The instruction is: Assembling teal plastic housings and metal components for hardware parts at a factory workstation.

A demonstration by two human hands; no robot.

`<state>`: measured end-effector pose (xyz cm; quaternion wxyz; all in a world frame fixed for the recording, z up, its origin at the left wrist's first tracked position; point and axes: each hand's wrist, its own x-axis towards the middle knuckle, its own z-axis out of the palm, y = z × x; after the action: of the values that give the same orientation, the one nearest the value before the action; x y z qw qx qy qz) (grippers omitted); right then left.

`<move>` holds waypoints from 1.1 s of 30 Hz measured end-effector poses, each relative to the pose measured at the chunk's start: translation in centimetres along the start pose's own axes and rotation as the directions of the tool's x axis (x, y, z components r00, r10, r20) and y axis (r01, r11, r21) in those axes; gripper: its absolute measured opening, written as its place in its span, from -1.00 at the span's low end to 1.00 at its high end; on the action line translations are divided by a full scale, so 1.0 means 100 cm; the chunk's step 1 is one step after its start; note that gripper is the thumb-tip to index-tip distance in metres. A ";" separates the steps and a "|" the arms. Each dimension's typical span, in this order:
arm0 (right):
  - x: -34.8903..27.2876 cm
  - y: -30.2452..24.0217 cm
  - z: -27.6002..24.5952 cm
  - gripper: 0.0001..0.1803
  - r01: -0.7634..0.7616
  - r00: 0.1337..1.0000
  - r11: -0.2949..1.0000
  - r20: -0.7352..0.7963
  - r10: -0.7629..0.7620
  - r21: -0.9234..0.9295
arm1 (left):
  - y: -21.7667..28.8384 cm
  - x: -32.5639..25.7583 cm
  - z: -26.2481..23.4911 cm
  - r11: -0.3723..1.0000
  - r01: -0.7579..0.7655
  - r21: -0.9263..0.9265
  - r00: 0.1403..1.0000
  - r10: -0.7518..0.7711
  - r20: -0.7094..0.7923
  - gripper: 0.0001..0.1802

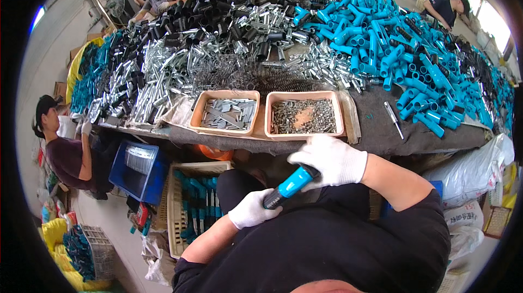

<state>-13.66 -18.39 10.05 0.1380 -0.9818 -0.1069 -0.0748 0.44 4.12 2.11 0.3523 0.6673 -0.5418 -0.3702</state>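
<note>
while teal tube (294, 182) slants before me, long axis near-left to far-right, my left hand (253, 209) has fingers clamped on its near black end; right hand (331, 162) curls fingers round far dark end, tightness hidden. right hand nearer table (373, 113), just beside small-parts tray (283, 136); open air left, above knee (234, 187).

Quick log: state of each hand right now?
Left hand: closed, holding the lower end of a blue-and-black cylindrical part.
Right hand: closed around that part's upper end.
</note>
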 end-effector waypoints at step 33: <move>0.013 0.216 -0.005 -0.68 -0.811 0.582 0.576 -0.256 0.772 -0.107 | 0.031 0.049 -0.070 0.715 -0.160 -0.681 0.790 -0.321 -0.523 -0.38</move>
<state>-7.51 -38.55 5.22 0.0604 -0.9227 0.3661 -0.1047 5.78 -0.72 7.64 0.7129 0.5914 -0.1880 -0.3266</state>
